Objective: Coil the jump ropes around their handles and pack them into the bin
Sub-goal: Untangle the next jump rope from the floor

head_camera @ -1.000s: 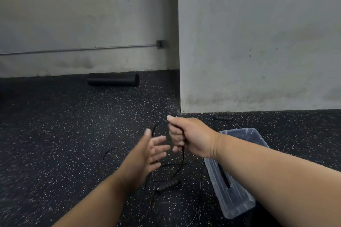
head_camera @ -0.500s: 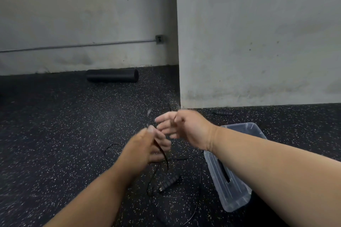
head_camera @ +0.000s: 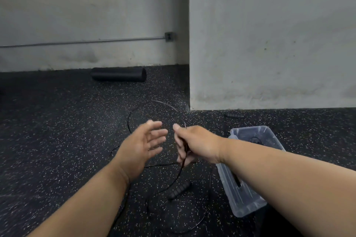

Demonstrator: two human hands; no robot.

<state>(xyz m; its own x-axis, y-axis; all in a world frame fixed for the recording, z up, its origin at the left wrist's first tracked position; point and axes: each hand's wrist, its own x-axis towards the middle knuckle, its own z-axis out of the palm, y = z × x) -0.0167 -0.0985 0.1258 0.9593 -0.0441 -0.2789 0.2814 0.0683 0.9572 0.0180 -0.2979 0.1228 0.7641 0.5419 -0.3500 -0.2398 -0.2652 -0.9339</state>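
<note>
Black thin springy cord (head_camera: 146,107) loops up from the floor, light and whippy; your right hand (head_camera: 194,143) pinches it, left hand (head_camera: 142,144) hangs open. I'd grab the ribbed black handle (head_camera: 180,189) on the floor beside the clear plastic bin (head_camera: 269,132).

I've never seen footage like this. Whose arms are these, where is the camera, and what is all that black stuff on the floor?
There is no machine here: a person wears a wide-angle camera on the head, so you look forward and down along their own two bare arms. The right hand has its fingers curled round a thin black jump rope, which loops up in front of the hands and trails down to the floor. The left hand is open beside it, fingers spread, holding nothing. On the speckled dark floor lies a ribbed black handle on a cord, with more cord around it. To the right sits a clear plastic bin with something black inside. Another handle lies by the wall, and a black foam roller farther back.
</note>
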